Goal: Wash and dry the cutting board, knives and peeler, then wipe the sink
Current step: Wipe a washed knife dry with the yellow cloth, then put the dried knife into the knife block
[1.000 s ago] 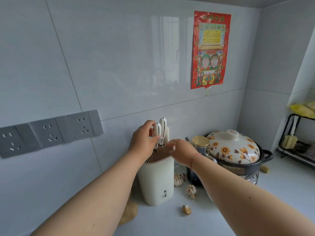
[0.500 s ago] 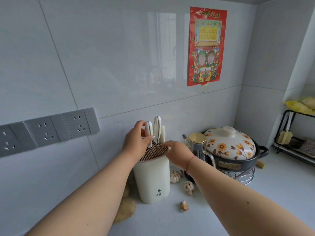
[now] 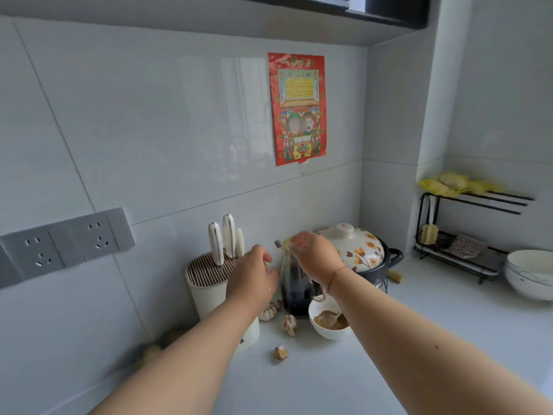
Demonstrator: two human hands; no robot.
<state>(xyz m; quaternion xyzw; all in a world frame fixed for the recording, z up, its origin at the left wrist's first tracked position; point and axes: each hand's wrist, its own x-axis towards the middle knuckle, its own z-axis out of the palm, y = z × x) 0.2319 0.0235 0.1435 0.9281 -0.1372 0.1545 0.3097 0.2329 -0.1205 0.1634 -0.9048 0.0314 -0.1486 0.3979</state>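
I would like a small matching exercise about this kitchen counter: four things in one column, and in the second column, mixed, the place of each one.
Things
1. knife handles
2. flowered lid
3. red poster
4. yellow cloth

Places
A. on the dark pot in the corner
B. on top of the black wire rack
C. standing up out of the white knife block
D. stuck to the tiled wall

Pairs: 1-C, 2-A, 3-D, 4-B
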